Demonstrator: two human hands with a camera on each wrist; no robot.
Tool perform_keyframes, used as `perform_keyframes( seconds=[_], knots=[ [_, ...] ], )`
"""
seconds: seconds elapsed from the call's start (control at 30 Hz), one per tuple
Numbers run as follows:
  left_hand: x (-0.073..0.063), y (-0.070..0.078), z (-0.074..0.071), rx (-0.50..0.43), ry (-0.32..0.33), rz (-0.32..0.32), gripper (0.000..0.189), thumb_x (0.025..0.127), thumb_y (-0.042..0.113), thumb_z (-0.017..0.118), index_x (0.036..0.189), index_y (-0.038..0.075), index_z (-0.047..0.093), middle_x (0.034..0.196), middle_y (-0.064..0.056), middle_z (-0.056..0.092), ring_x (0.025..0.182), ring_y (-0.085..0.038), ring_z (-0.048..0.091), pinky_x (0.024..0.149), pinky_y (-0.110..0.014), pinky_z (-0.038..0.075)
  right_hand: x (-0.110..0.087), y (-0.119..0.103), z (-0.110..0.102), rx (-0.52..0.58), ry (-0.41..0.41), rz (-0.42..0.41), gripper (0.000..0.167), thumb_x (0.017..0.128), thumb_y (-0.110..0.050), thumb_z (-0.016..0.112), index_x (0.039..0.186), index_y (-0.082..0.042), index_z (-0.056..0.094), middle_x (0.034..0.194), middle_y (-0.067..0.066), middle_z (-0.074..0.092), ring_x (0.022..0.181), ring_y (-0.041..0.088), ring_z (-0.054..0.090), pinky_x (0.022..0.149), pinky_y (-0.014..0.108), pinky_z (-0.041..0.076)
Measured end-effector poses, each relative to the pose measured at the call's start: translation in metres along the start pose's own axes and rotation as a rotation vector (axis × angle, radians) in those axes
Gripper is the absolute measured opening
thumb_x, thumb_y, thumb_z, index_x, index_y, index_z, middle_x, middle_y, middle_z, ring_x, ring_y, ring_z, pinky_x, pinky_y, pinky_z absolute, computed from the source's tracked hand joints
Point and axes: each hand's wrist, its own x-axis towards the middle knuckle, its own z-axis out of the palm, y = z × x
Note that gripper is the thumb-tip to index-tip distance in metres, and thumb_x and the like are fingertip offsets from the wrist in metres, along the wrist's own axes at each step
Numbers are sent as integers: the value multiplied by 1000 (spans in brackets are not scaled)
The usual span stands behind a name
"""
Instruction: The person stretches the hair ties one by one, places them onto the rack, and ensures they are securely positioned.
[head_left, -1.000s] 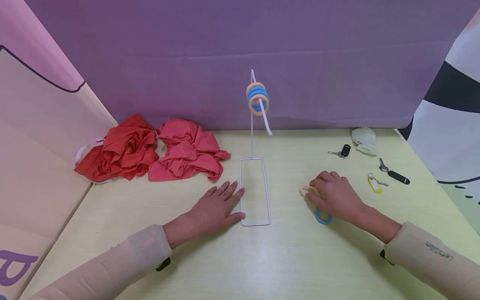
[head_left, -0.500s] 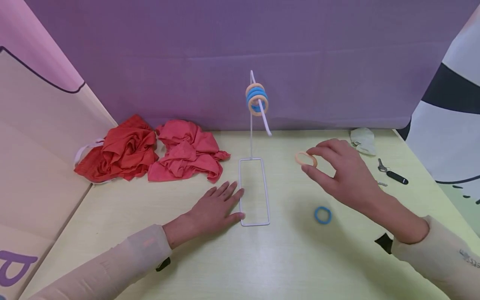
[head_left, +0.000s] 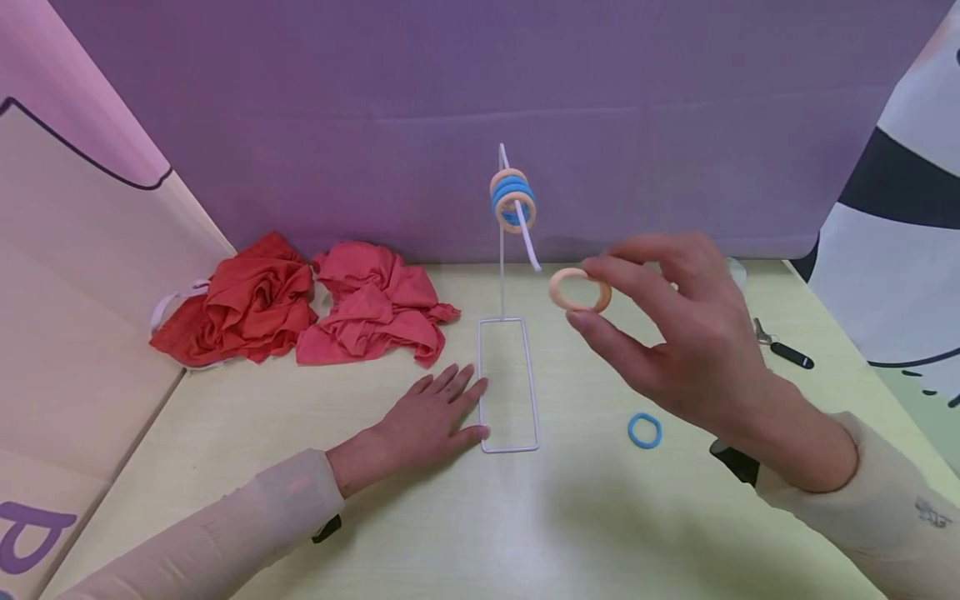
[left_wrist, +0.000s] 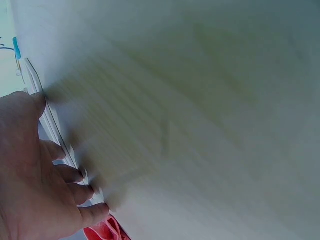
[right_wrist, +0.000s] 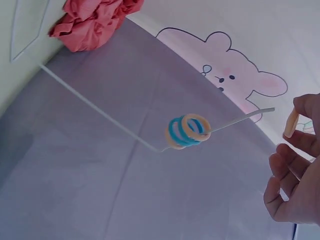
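Between thumb and forefinger my right hand (head_left: pixel 686 333) pinches an orange ring (head_left: pixel 558 290), held in the air to the right of a white wire stand (head_left: pixel 528 242). In the right wrist view the orange ring (right_wrist: pixel 291 123) appears edge-on, near the free end of the stand's arm (right_wrist: pixel 250 115). Several orange and blue rings (head_left: pixel 513 198) hang together on that arm. My left hand (head_left: pixel 427 417) lies with fingers spread and relaxed, fingertips on the left side of the stand's rectangular base (head_left: pixel 537 417). A single blue ring (head_left: pixel 645 431) lies on the table below my right hand.
Crumpled red cloth (head_left: pixel 251 300) and pinkish-red cloth (head_left: pixel 378 304) lie at the back left. A key with a black tag (head_left: pixel 791 355) rests at the right. Part of a pale cloth (head_left: pixel 737 272) shows behind my right hand. A purple curtain (head_left: pixel 337 167) hangs behind the table.
My right hand has lifted the orange ring from the table beside the blue ring and brought it up and left toward the stand's arm. My left hand has stayed in place.
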Motion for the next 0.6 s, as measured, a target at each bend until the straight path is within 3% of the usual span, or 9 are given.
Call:
perform_keyframes(
  seconds=[0.13, 0.27, 0.6],
  knots=[
    [-1, 0, 0, -7, 15, 14, 75, 100, 59, 45, 161, 19, 25, 169, -9, 20, 157, -33, 15, 123, -57, 24, 7, -2, 9, -46, 52, -68, 34, 97, -34, 65, 103, -2, 73, 95, 15, 66, 86, 35, 56, 74, 46, 39],
    [-2, 0, 0, -8, 25, 22, 75, 101, 59, 45, 161, 18, 25, 168, -10, 20, 156, -34, 16, 122, -57, 24, 10, 2, 16, -131, 36, -111, 30, 95, -31, 68, 107, -4, 73, 98, 15, 65, 88, 36, 57, 75, 50, 41],
    [-1, 0, 0, 0, 20, 15, 76, 100, 60, 45, 161, 20, 23, 169, -8, 18, 157, -32, 15, 123, -55, 24, 11, 22, 34, -237, -12, -114, 25, 87, -19, 75, 107, -5, 72, 99, 13, 65, 88, 33, 58, 71, 50, 43]
  ],
)
